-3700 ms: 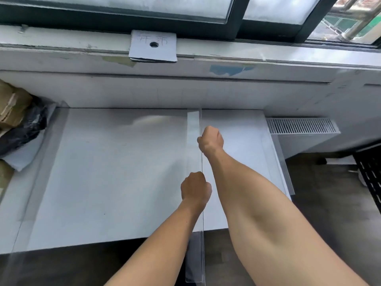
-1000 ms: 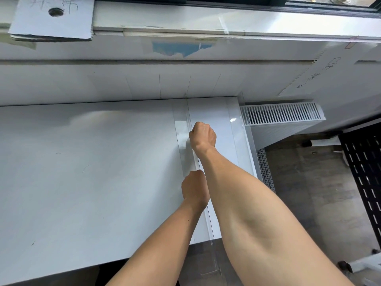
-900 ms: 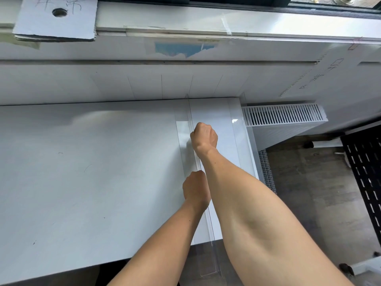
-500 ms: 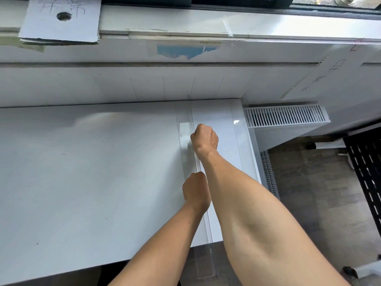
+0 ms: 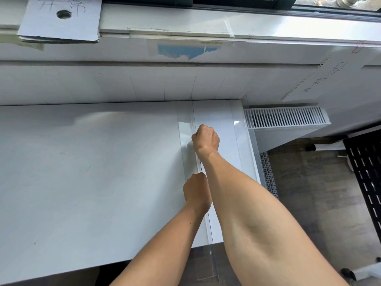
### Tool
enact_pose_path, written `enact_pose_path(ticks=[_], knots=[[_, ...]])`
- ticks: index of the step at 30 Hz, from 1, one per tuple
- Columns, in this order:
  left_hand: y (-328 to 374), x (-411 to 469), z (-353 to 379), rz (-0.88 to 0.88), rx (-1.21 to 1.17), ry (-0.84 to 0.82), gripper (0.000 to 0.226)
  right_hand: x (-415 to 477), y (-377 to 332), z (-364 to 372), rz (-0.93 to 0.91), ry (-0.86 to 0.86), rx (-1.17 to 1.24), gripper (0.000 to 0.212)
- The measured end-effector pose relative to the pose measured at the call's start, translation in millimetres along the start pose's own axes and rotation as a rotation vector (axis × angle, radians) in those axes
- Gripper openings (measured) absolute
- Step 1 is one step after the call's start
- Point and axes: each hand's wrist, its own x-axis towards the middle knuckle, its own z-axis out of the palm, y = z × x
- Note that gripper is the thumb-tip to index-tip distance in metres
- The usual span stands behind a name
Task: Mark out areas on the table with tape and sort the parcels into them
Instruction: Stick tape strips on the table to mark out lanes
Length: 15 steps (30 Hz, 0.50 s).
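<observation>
White table (image 5: 82, 162) with clear tape (image 5: 185, 129) front to back near the right end, tail overhanging the front edge. Balled right hand (image 5: 206, 139) pressed on the tape farther back; balled left hand (image 5: 195, 189) likewise, nearer.

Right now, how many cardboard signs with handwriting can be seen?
2. One cardboard sign, with a round hole, sits on the window sill at upper left; the other sign is against the wall at right. Others may be out of view.
</observation>
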Motion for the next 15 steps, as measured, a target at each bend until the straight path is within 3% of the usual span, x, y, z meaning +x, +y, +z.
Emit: enact_pose_path(ticks=[3,9,12,15], knots=[[-2.0,0.0,-0.3,-0.001,-0.001,-0.002,0.032,-0.1,-0.4,0.1,0.011,0.001,0.006,0.032],[-7.9,1.5,-4.1,0.007,0.039,-0.018,0.027,-2.8,-5.8,-1.3,0.065,-0.011,0.079,0.002],[-12.6,3.6,-11.6,0.021,0.074,0.007,0.012,-7.7,-11.4,-3.2,0.099,-0.010,0.106,0.025],[-20.1,6.8,-23.0,0.028,0.104,0.061,0.025,-13.8,-19.0,-4.5,0.102,0.024,0.086,0.034]])
